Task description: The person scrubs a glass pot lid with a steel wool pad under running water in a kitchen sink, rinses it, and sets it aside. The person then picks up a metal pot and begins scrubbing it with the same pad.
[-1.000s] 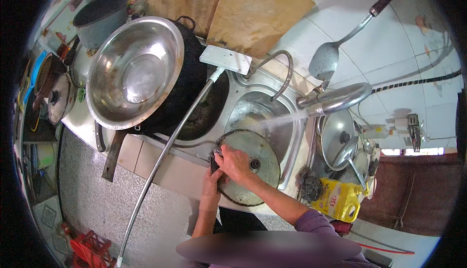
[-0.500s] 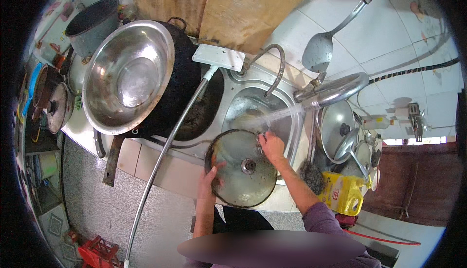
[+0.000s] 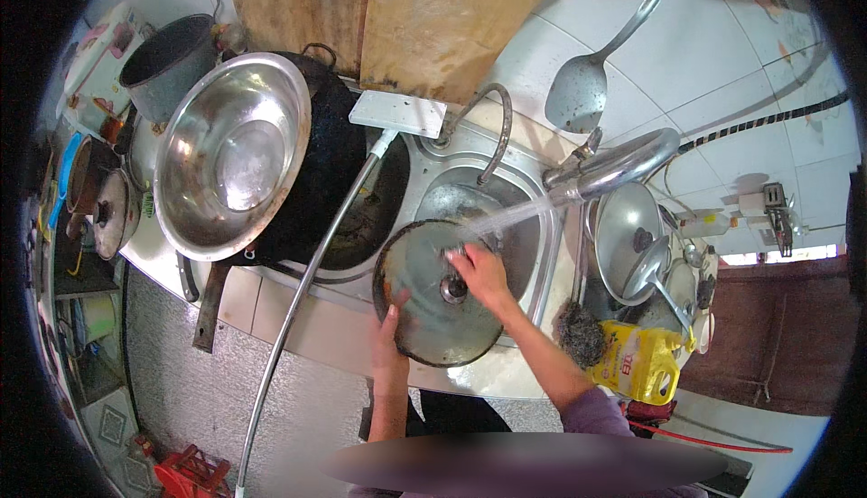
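A round glass pot lid (image 3: 433, 331) with a dark rim and a central knob (image 3: 453, 290) is held tilted over the near edge of the steel sink (image 3: 545, 268). My left hand (image 3: 389, 340) grips the lid's left rim, thumb on top. My right hand (image 3: 484, 279) presses its closed fingers on the glass just above the knob. Something small and dark shows at those fingertips, too hidden to name. From the curved faucet (image 3: 623, 171) water streams onto the lid's far side.
Left of the basin, a large steel bowl (image 3: 262, 164) leans against a black wok (image 3: 316, 177). A long pole with a white flat head (image 3: 397, 114) crosses the counter. At right are a dark shaggy scrubber (image 3: 582, 334), a yellow jug (image 3: 637, 363) and another lid (image 3: 625, 241).
My right hand has moved left across the glass, from the upper right rim to just above the knob. The lid has shifted slightly up and left in view.
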Demonstrator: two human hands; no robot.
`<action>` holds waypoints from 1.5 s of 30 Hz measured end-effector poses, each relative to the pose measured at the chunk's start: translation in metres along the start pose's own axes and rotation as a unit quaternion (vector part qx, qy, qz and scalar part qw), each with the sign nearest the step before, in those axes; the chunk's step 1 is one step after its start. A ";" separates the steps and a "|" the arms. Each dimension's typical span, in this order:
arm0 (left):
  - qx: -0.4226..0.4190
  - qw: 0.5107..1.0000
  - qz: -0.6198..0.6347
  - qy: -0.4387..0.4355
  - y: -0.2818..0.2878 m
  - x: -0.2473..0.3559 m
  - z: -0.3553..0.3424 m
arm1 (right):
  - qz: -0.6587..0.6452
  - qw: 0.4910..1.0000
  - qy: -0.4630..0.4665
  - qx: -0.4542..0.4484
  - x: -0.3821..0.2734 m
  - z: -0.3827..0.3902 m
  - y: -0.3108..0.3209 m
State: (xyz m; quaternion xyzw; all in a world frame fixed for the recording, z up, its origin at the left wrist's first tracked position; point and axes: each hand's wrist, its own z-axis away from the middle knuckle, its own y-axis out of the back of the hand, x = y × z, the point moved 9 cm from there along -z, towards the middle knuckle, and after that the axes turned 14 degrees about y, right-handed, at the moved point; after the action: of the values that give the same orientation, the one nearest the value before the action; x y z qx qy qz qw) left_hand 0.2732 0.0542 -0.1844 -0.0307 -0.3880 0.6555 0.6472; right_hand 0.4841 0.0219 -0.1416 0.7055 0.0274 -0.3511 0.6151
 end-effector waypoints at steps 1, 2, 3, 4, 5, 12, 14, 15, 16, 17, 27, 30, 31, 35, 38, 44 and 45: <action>0.006 1.000 0.012 -0.003 0.004 -0.004 0.001 | -0.021 0.999 0.010 0.027 -0.015 0.013 0.010; -0.010 1.000 0.002 0.012 0.005 -0.010 0.002 | -0.044 0.997 0.019 0.054 -0.024 0.019 0.015; -0.032 0.999 -0.011 0.032 0.002 -0.019 0.004 | 0.021 0.999 0.018 0.041 -0.007 0.021 0.008; -0.051 0.997 -0.024 0.051 0.002 -0.026 0.008 | 0.045 0.997 -0.025 0.064 0.018 0.022 0.007; -0.063 0.995 -0.010 0.075 0.002 -0.031 0.013 | 0.066 0.992 -0.065 0.085 0.042 0.018 0.007; -0.041 0.998 0.017 0.050 -0.004 -0.019 0.019 | 0.143 0.976 -0.138 0.094 0.091 0.055 0.025; -0.032 0.998 -0.001 0.050 -0.011 -0.015 0.013 | 0.105 0.975 -0.173 0.091 0.099 0.066 0.024; -0.031 0.998 -0.012 0.051 -0.025 -0.013 0.011 | 0.119 0.973 -0.152 0.127 0.101 0.066 0.028; -0.027 0.998 -0.024 0.046 -0.043 -0.001 0.010 | 0.119 0.974 -0.133 0.137 0.100 0.061 0.028; -0.022 0.998 -0.035 0.041 -0.057 0.008 0.005 | 0.119 0.975 -0.114 0.148 0.100 0.056 0.028; -0.052 0.976 -0.211 -0.030 -0.075 -0.002 -0.088 | 0.028 0.994 -0.087 0.058 0.148 0.001 -0.016; -0.075 0.976 -0.204 -0.033 -0.110 0.003 -0.075 | 0.064 0.985 -0.130 0.095 0.213 -0.004 -0.043; -0.078 0.971 -0.226 -0.021 -0.127 -0.001 -0.076 | 0.076 0.979 -0.129 0.137 0.240 0.007 -0.050; -0.030 0.922 -0.377 -0.079 -0.100 0.026 -0.088 | 0.166 0.966 0.060 -0.188 0.146 0.006 -0.115; -0.040 0.909 -0.405 -0.094 -0.121 0.036 -0.083 | 0.212 0.931 0.108 -0.276 0.140 0.013 -0.111; -0.049 0.910 -0.400 -0.095 -0.118 0.019 -0.090 | 0.086 0.990 -0.095 -0.065 0.175 -0.010 -0.045; -0.039 0.903 -0.416 -0.099 -0.113 0.012 -0.089 | 0.023 0.991 -0.130 -0.017 0.164 -0.006 -0.022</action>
State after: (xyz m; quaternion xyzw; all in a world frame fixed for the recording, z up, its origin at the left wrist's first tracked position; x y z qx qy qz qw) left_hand 0.4125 0.0912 -0.1791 0.1729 -0.4528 0.3111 0.8175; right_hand 0.6004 -0.0318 -0.2470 0.6433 -0.0628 -0.4255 0.6334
